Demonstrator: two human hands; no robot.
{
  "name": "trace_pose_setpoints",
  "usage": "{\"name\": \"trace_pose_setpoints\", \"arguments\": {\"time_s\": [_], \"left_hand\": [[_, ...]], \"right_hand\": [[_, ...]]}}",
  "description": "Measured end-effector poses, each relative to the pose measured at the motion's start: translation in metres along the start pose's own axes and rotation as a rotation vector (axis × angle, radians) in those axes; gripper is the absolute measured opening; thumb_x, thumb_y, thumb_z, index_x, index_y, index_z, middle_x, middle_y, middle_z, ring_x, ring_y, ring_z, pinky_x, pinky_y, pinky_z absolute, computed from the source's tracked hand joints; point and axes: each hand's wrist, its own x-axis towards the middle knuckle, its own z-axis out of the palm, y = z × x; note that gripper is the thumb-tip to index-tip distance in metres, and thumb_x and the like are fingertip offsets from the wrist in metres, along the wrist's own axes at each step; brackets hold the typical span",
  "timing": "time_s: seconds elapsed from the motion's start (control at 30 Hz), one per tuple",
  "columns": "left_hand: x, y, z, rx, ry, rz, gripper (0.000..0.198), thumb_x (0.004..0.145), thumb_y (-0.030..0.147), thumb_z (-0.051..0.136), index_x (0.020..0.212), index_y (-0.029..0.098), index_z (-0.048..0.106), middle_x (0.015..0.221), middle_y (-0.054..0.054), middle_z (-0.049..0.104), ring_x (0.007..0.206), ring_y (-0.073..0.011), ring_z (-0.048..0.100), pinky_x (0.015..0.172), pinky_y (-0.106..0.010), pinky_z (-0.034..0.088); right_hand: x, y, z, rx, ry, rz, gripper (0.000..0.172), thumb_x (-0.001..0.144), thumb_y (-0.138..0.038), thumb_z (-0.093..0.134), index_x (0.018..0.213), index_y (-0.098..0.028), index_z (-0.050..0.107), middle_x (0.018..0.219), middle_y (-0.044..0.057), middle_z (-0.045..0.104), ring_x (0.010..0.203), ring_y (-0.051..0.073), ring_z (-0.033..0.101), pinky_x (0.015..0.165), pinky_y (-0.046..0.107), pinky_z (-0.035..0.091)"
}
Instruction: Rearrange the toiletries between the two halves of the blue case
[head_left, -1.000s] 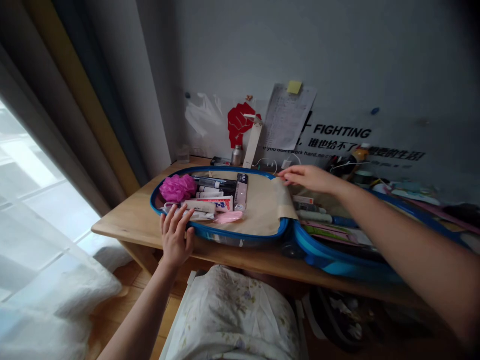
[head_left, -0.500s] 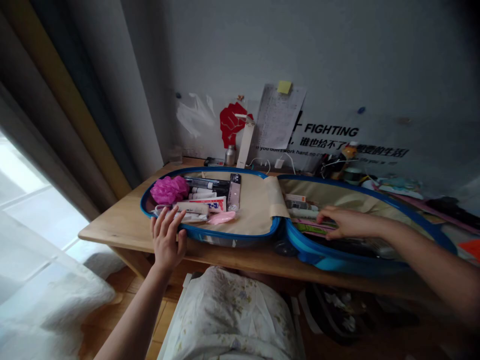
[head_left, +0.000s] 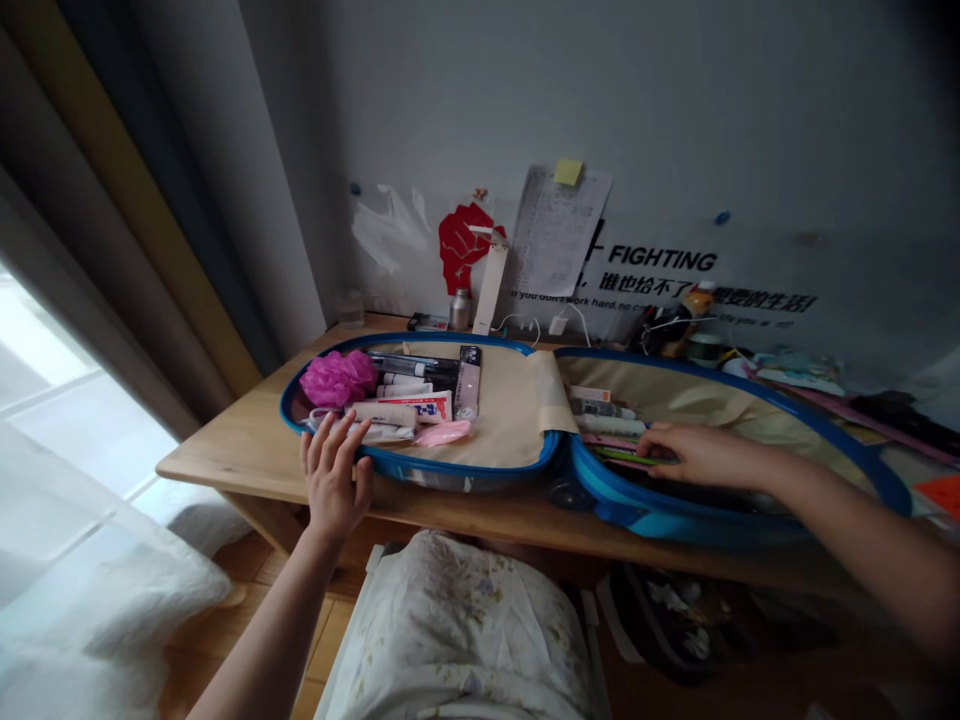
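A blue-rimmed suitcase [head_left: 450, 478] lies open on the table, its two halves side by side. My left hand [head_left: 334, 475] rests on the front left rim with fingers stretched out, holding nothing. Beside it in the left half are a pink bath puff [head_left: 339, 378], a toothpaste tube [head_left: 431, 406], a pink item [head_left: 444, 432] and several tubes. My right hand [head_left: 694, 455] reaches into the right half, fingers closed at the end of a thin green-and-pink packet [head_left: 622, 457]. A white tube [head_left: 611, 425] lies just behind the packet. My fingertips are partly hidden.
The suitcase stands on a wooden table [head_left: 217, 440]. At the back are a metal bottle [head_left: 460, 310] and a white lamp [head_left: 491, 285]. Clutter fills the right end around a small jar [head_left: 705, 347]. A bin [head_left: 675, 625] stands below, and curtains hang left.
My right hand has moved slightly right, and its fingers have drawn together on the green packet, which now looks tilted and narrower. The left hand stays on the rim.
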Motion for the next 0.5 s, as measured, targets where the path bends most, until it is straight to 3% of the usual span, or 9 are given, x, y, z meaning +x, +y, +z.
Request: {"name": "trace_pose_setpoints", "arguments": {"time_s": [0.23, 0.5], "left_hand": [[0.0, -0.001, 0.001, 0.013, 0.007, -0.003, 0.041, 0.099, 0.031, 0.043, 0.136, 0.022, 0.058, 0.14, -0.012, 0.059, 0.145, -0.025, 0.037, 0.123, -0.047, 0.018], [0.002, 0.001, 0.0, 0.011, 0.025, 0.024, 0.04, 0.099, 0.029, 0.044, 0.135, 0.021, 0.059, 0.14, -0.012, 0.06, 0.145, -0.0255, 0.039, 0.124, -0.045, 0.018]], "right_hand": [[0.004, 0.009, 0.006, 0.054, -0.027, 0.007, 0.022, 0.074, -0.041, 0.056, 0.085, -0.023, 0.062, 0.097, 0.011, 0.069, 0.083, 0.025, 0.066, 0.076, 0.034, 0.048], [0.007, 0.021, 0.013, 0.138, -0.044, 0.053, 0.024, 0.075, -0.046, 0.058, 0.08, -0.022, 0.058, 0.078, 0.005, 0.062, 0.074, 0.021, 0.06, 0.07, 0.03, 0.043]]}}
